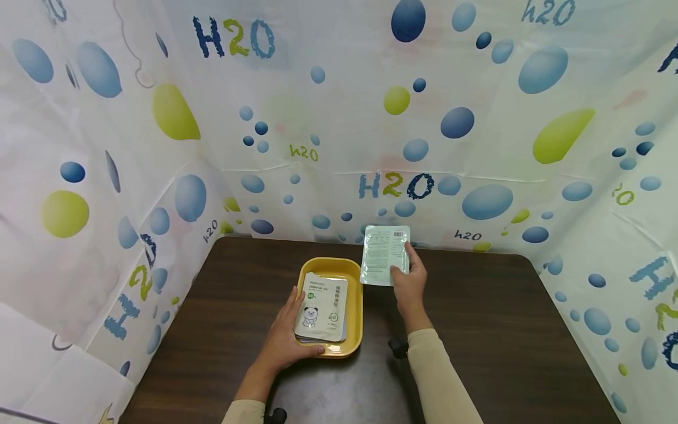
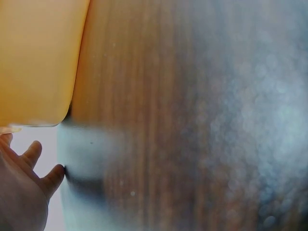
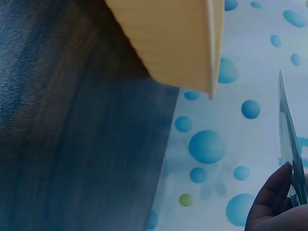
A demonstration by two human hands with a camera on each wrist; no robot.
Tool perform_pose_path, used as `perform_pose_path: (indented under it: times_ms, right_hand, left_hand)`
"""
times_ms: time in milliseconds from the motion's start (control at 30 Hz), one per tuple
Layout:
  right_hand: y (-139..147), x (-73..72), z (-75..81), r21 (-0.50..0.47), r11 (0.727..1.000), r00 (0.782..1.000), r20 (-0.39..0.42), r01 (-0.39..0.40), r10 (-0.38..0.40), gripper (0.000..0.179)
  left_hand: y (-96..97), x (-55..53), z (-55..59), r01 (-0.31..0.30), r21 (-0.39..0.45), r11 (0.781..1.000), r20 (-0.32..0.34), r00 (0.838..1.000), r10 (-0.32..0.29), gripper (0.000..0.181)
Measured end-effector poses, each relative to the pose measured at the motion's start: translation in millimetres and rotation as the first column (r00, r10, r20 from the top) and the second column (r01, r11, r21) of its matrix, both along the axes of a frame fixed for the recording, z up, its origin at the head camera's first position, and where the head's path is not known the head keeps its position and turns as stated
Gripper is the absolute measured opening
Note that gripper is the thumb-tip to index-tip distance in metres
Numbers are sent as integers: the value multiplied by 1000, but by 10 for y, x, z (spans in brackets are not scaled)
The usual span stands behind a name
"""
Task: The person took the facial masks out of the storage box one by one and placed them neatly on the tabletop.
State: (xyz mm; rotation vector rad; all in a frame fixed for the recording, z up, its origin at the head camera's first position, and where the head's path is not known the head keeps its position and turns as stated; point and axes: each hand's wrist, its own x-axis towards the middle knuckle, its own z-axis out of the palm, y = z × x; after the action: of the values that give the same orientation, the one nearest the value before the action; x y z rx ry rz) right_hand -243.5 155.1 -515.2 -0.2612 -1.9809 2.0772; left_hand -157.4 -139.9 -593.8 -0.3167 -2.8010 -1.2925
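A yellow tray (image 1: 355, 318) on the dark table holds a small stack of flat packets; the top packet (image 1: 323, 309) is cream, with a printed bear and the words "ESSENTIAL OIL". My left hand (image 1: 283, 338) rests at the tray's left side, its thumb over the near rim and its fingers fairly straight along the left edge. In the left wrist view, two fingers (image 2: 32, 153) spread apart below the tray. To the tray's upper right, my right hand (image 1: 410, 285) pinches a pale green packet (image 1: 384, 253) by its right edge, printed text facing up. The right wrist view shows this packet edge-on.
A brown wooden table (image 1: 498, 341) extends on both sides of the tray. White sheeting (image 1: 344, 118) with blue and green dots and "H2O" lettering hangs behind the table and along its sides.
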Motion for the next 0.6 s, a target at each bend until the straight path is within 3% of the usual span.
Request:
perform_pose_path:
  times_ms: [600]
  right_hand:
    - [160,-3,-289,-25,999,998,45,35,-34,76]
  left_hand:
    - [16,9,-1,3,45,999,9,1000,-3,137]
